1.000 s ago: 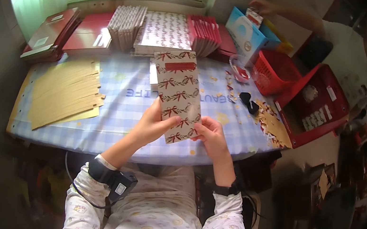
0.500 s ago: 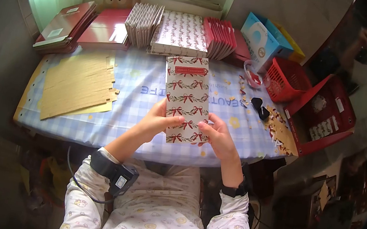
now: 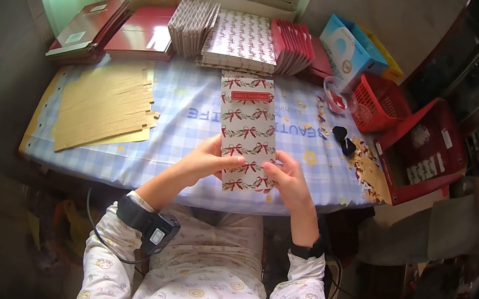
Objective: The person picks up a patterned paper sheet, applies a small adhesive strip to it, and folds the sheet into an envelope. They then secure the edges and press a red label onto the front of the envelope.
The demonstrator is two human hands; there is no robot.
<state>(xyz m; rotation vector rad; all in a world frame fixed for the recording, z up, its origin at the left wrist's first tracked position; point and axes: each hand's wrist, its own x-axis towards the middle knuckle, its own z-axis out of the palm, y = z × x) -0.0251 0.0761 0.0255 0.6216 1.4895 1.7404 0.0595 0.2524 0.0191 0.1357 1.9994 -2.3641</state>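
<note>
A flat paper packet (image 3: 250,120), printed with green garlands and red bows and bearing a red label near its top, is held upright over the front of the table. My left hand (image 3: 211,157) grips its lower left edge, thumb on the front and fingers behind. On the lower right edge, my right hand (image 3: 289,181) pinches it the same way. What lies behind the packet is hidden.
Along the back stand a patterned stack (image 3: 240,43), red packets (image 3: 293,48) and red folders (image 3: 142,34). Yellow strips (image 3: 105,106) lie left. At right are a red basket (image 3: 378,106), a red box (image 3: 423,157), a black item (image 3: 343,141) and paper scraps (image 3: 368,170).
The packet has shifted slightly right and down in view, still in both hands. A person at the far right has moved from the upper right to lower down, beside the red box.
</note>
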